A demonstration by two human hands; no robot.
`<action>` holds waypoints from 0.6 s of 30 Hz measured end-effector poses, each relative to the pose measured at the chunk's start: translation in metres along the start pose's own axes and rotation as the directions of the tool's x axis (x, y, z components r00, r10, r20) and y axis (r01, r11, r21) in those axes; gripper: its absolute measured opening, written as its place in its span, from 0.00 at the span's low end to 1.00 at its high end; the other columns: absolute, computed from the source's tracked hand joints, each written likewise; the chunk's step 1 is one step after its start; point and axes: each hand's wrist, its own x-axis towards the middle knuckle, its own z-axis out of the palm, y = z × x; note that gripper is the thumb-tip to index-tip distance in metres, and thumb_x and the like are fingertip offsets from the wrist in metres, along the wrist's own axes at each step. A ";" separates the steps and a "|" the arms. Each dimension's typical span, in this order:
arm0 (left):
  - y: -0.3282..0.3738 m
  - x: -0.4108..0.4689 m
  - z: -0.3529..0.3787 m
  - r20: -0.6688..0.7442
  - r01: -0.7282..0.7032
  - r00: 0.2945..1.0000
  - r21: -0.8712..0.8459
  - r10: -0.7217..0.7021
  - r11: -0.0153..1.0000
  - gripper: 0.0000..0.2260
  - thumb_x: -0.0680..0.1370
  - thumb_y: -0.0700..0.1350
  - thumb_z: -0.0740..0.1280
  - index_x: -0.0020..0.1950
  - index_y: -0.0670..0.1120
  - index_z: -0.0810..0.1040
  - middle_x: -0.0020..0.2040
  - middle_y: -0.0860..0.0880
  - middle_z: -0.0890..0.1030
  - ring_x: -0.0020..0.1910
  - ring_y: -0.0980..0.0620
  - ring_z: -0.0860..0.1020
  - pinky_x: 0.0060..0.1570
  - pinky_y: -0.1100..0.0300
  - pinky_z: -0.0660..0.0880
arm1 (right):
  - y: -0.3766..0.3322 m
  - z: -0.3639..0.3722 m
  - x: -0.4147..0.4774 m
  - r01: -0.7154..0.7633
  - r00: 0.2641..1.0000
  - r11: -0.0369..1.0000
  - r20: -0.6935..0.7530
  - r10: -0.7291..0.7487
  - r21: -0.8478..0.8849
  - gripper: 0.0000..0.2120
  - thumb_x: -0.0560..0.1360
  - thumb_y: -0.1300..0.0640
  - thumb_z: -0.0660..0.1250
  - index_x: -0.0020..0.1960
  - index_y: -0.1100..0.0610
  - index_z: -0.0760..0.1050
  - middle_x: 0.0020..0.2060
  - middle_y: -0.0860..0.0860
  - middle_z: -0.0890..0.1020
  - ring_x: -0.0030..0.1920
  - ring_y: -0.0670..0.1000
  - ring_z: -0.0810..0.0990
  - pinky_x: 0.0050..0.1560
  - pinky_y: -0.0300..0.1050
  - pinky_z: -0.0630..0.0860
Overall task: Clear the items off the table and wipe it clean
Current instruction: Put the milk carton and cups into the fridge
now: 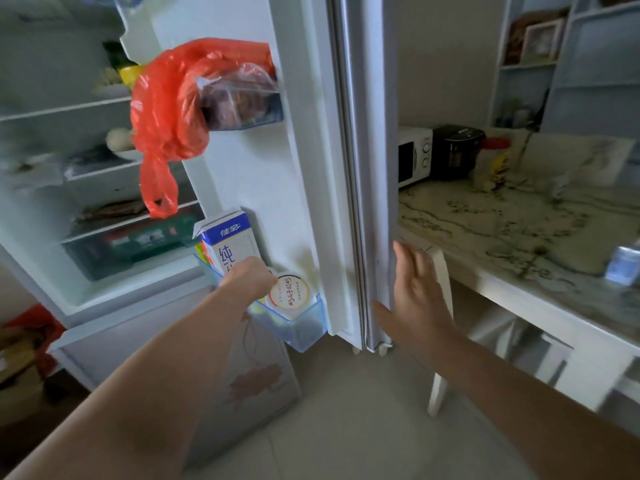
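The head view shows the left hand (250,276) reaching into the clear blue plastic door bin (304,329) at the bottom of the open white fridge door (277,188). Its fingers are curled between the white and blue milk carton (230,244) and the round white tub with a printed lid (290,293); I cannot tell if it holds either of them. The right hand (417,292) is open and flat, holding nothing, its fingers near the outer edge of the door. The marble-patterned counter (519,230) is to the right, with a yellow jar with a red cap (493,162) near its far edge. I think the risk is here: if the door is pushed while the left hand is inside the bin, the carton may tip, or the loose red plastic bag (166,123) hanging from the upper door shelf may get caught.
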 end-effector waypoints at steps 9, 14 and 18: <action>-0.004 0.011 0.019 0.008 -0.035 0.999 0.203 0.034 0.979 0.04 0.76 0.44 0.61 0.50 0.48 0.73 0.57 0.45 0.79 0.60 0.44 0.75 0.63 0.51 0.64 | -0.013 0.012 -0.003 -0.055 0.991 0.998 0.124 0.051 0.027 0.44 0.75 0.51 0.65 0.77 0.60 0.37 0.76 0.54 0.44 0.75 0.55 0.53 0.70 0.48 0.59; -0.003 0.008 0.020 -0.021 -0.034 0.999 0.309 0.042 0.951 0.10 0.76 0.41 0.60 0.54 0.46 0.77 0.54 0.46 0.79 0.59 0.45 0.75 0.68 0.45 0.59 | -0.010 0.014 -0.001 -0.073 0.992 0.997 0.104 0.069 0.035 0.44 0.75 0.51 0.65 0.77 0.59 0.38 0.76 0.55 0.45 0.74 0.56 0.56 0.69 0.50 0.60; -0.005 0.004 0.016 -0.078 -0.008 0.997 0.161 0.021 0.987 0.09 0.76 0.42 0.61 0.52 0.45 0.79 0.52 0.45 0.80 0.54 0.44 0.76 0.62 0.49 0.64 | -0.003 0.014 0.001 -0.106 0.991 0.993 0.093 0.100 0.059 0.42 0.76 0.51 0.64 0.77 0.58 0.39 0.76 0.54 0.46 0.75 0.55 0.54 0.69 0.50 0.60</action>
